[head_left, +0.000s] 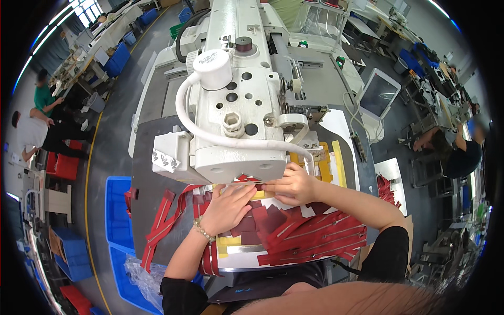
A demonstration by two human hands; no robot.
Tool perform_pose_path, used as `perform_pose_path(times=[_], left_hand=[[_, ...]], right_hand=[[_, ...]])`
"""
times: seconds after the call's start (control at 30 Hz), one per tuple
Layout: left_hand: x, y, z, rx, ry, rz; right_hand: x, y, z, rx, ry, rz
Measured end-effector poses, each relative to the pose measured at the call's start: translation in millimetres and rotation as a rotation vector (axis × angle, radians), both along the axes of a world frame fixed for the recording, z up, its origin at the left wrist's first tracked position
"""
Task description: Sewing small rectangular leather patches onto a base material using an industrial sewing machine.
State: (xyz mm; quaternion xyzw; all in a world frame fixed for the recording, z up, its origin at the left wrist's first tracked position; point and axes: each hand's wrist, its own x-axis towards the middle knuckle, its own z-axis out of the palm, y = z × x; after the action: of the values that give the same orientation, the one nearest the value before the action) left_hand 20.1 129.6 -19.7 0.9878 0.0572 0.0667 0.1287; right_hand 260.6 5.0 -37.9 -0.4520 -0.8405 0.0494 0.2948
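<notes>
Below the head of a large white sewing machine [239,163], both of my hands work at its near edge. My left hand [229,207] lies flat with fingers stretched over dark red fabric and a yellow plate [259,195]. From the right, my right hand [295,186] reaches in with bent fingers pressed together; whatever is between the fingertips is hidden. A small bright red piece [247,179] shows between the hands, under the machine head. Close in front lie dark red fabric pieces [256,221] and several red zipper strips [315,239] with metal teeth.
More red zipper strips [159,229] drape over the table's left side. Blue bins [119,210] stand beside it, one with clear plastic film [142,278]. A screen [379,93] stands at the right. Other people [35,131] work at the left and right sides.
</notes>
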Motion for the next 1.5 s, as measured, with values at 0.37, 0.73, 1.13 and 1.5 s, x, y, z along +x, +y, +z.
perform_pose_path(times=[0.37, 0.73, 1.13, 1.5], left_hand=[[-1.4, 7.4, 3.8, -0.048, -0.055, -0.061], [-28.7, -20.8, 30.9, -0.091, -0.126, 0.057], [-14.4, -137.6, 4.7, -0.381, -0.177, -0.191], [-23.6, -153.9, 3.8, -0.378, -0.062, 0.029]], right_hand=[[-4.0, 1.5, -4.8, -0.010, -0.021, 0.003], [11.6, -89.6, 28.2, -0.183, -0.069, -0.397], [-7.8, -210.1, 40.3, -0.201, 0.070, -0.680], [-50.3, -229.6, 25.4, -0.327, 0.005, -0.582]])
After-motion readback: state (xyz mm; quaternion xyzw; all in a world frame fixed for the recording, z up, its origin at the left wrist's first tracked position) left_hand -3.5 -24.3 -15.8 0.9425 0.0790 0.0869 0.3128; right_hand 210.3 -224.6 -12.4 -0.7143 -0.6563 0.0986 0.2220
